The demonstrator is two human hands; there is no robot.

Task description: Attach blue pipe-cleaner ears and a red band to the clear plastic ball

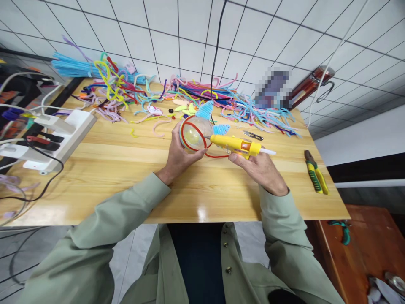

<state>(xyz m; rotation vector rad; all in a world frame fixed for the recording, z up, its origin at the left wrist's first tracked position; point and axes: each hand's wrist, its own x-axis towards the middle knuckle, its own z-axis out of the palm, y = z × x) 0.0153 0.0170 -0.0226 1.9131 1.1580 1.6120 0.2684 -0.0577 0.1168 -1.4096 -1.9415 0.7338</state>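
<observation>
My left hand (177, 156) is closed around a clear plastic ball (194, 133) with a red pipe cleaner (202, 147) looped round it. My right hand (259, 169) grips a yellow glue gun (237, 145). Its nozzle points left and touches the ball's right side. A light blue fuzzy piece (205, 110) sticks up behind the ball, and another (221, 129) lies just right of it. Both hands hover over the middle of the wooden table (126, 177).
Several coloured pipe cleaners (133, 95) are heaped along the table's far edge. A white power strip (58, 137) with plugs and cables sits at the left. Small snips (253, 136) lie behind the glue gun. Yellow-green pliers (315, 173) rest near the right edge.
</observation>
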